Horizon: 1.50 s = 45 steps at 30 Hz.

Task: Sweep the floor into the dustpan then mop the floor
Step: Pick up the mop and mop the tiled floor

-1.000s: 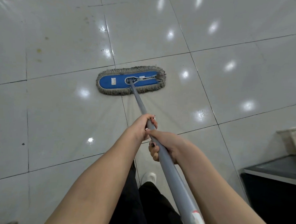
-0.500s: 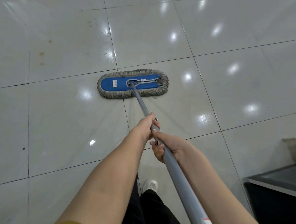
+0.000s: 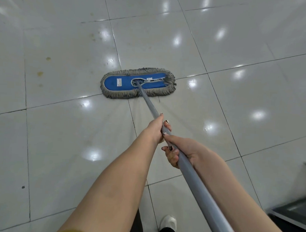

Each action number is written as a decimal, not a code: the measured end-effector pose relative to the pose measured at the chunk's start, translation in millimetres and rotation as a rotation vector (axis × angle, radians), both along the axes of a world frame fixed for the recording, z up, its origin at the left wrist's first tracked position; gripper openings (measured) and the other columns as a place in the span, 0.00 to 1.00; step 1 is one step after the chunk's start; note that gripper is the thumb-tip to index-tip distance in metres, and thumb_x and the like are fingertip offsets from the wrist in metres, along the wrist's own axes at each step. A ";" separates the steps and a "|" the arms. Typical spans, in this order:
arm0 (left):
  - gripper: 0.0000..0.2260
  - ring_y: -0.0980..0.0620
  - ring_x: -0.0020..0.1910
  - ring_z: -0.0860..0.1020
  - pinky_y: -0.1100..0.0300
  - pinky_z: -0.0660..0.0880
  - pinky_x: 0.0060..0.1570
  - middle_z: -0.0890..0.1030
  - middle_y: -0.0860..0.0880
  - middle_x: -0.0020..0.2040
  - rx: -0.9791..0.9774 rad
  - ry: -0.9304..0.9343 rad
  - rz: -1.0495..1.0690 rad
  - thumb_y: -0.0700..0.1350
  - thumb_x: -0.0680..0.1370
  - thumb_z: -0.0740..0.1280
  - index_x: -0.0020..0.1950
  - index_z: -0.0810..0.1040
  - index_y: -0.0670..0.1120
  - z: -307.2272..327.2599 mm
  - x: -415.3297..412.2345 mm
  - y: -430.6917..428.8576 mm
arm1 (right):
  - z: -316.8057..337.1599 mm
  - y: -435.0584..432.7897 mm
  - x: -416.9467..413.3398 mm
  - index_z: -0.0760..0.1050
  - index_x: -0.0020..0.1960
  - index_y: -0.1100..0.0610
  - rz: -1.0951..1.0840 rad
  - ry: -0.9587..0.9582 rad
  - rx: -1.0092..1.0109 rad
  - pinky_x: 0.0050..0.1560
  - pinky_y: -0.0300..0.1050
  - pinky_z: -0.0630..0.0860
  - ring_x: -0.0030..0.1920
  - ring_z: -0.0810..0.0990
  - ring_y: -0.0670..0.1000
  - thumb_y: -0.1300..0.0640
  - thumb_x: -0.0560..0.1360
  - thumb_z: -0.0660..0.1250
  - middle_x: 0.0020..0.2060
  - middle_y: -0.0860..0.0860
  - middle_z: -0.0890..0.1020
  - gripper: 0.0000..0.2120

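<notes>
Mop head (image 3: 138,84) is laid flat on the tiled floor (image 3: 58,146) at frame centre. The handle (image 3: 195,178) is clasped by the left grip (image 3: 156,130) and right grip (image 3: 180,151), fingers wrapped round it. Risk: the stains (image 3: 43,65) at upper left could be smeared rather than lifted, or missed.

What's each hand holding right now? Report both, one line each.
Left hand: gripping the mop handle, nearer the mop head.
Right hand: gripping the same handle, directly behind the other hand.
</notes>
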State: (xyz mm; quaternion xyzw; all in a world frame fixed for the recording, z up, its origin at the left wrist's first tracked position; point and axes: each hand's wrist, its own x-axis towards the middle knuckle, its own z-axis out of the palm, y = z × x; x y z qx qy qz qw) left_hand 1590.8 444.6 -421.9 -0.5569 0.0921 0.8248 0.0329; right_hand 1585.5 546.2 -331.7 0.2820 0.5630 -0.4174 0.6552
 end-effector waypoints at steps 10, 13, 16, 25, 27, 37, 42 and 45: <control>0.13 0.60 0.13 0.65 0.73 0.63 0.15 0.66 0.49 0.31 -0.056 0.036 0.059 0.44 0.80 0.64 0.37 0.65 0.43 -7.5 -40.8 -113.0 | -8.5 -124.1 -38.6 0.64 0.37 0.57 0.116 0.069 0.053 0.15 0.29 0.62 0.12 0.64 0.43 0.44 0.77 0.63 0.16 0.50 0.68 0.20; 0.14 0.60 0.12 0.65 0.74 0.62 0.14 0.65 0.49 0.31 -0.032 0.042 0.090 0.41 0.81 0.61 0.36 0.64 0.43 -7.9 -36.3 -115.5 | -6.8 -128.2 -32.2 0.64 0.36 0.57 0.130 0.094 0.075 0.15 0.29 0.62 0.13 0.64 0.44 0.42 0.77 0.63 0.19 0.50 0.68 0.22; 0.14 0.60 0.11 0.64 0.74 0.61 0.14 0.65 0.49 0.31 -0.028 0.041 0.099 0.42 0.81 0.61 0.36 0.64 0.43 -4.5 -25.5 -108.4 | -3.3 -121.1 -20.3 0.64 0.36 0.57 0.136 0.114 0.059 0.16 0.30 0.63 0.13 0.64 0.44 0.42 0.77 0.62 0.24 0.50 0.67 0.21; 0.13 0.60 0.12 0.65 0.73 0.63 0.15 0.67 0.49 0.31 -0.082 0.008 0.093 0.41 0.80 0.62 0.37 0.65 0.42 8.8 43.0 -35.7 | 11.7 -43.4 41.1 0.65 0.36 0.58 0.200 0.105 0.018 0.16 0.30 0.65 0.13 0.65 0.44 0.46 0.76 0.67 0.19 0.50 0.69 0.19; 0.14 0.60 0.12 0.65 0.73 0.63 0.15 0.67 0.49 0.31 -0.085 0.010 0.109 0.42 0.81 0.62 0.36 0.65 0.42 9.6 66.2 -13.0 | 12.3 -19.6 63.3 0.65 0.37 0.58 0.222 0.099 0.009 0.16 0.30 0.65 0.13 0.65 0.44 0.47 0.76 0.67 0.18 0.50 0.69 0.19; 0.15 0.60 0.12 0.64 0.73 0.62 0.15 0.67 0.50 0.27 -0.103 -0.026 0.137 0.42 0.81 0.61 0.35 0.64 0.43 24.9 194.6 98.8 | 23.1 90.0 175.5 0.66 0.36 0.58 0.337 0.033 0.034 0.17 0.32 0.67 0.15 0.66 0.45 0.48 0.75 0.68 0.19 0.51 0.71 0.18; 0.14 0.60 0.12 0.64 0.72 0.62 0.15 0.65 0.50 0.31 -0.117 -0.018 0.139 0.41 0.81 0.60 0.35 0.64 0.43 35.1 248.1 118.4 | 33.4 107.9 228.1 0.66 0.37 0.58 0.345 0.040 0.023 0.17 0.32 0.66 0.15 0.66 0.44 0.50 0.75 0.67 0.19 0.50 0.70 0.16; 0.14 0.61 0.12 0.64 0.72 0.63 0.15 0.65 0.50 0.31 -0.099 -0.005 0.132 0.41 0.81 0.61 0.35 0.64 0.43 36.0 286.5 127.3 | 37.5 117.3 269.4 0.66 0.38 0.58 0.328 0.031 0.016 0.17 0.31 0.66 0.15 0.66 0.44 0.49 0.76 0.66 0.19 0.50 0.71 0.16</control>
